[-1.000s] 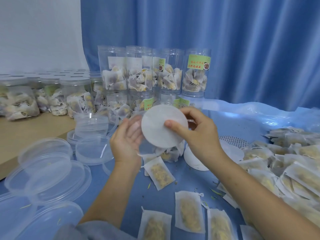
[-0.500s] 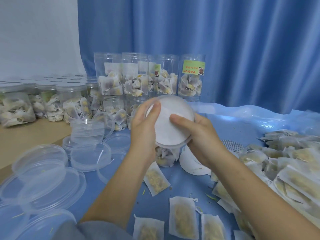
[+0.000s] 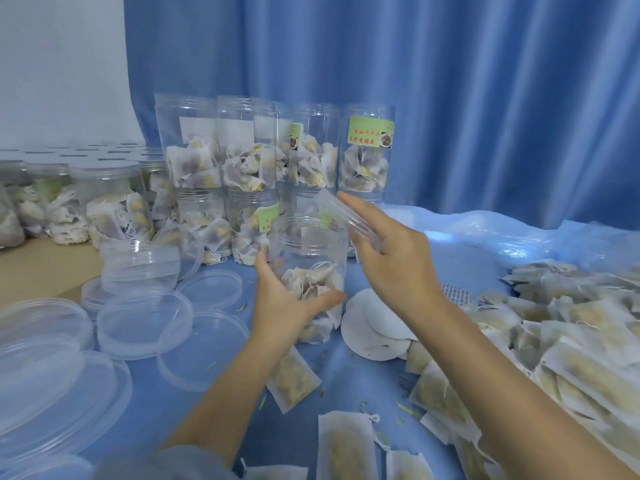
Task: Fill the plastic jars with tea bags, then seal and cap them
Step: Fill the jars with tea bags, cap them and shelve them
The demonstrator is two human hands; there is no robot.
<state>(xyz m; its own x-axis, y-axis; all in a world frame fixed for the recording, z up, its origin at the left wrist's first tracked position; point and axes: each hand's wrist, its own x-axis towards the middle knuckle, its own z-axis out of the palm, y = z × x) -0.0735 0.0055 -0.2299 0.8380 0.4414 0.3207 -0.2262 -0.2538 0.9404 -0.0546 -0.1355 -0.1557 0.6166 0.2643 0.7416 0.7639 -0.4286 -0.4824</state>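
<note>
One jar (image 3: 311, 258) — left hand (image 3: 284, 306); one cap (image 3: 349, 216) — right hand (image 3: 394, 261)

A pleated blue curtain (image 3: 450, 81) hangs across twelve to three o'clock. A white wall (image 3: 59, 64) fills eleven o'clock. Crumpled clear plastic sheeting (image 3: 502, 233) lies at three o'clock on the blue-covered counter (image 3: 166, 403).

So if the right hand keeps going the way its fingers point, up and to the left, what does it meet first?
Probably the stacked jars behind. The right hand holds a clear lid, fingers aimed up-left past the open jar in the left hand. Depth is unclear.
</note>
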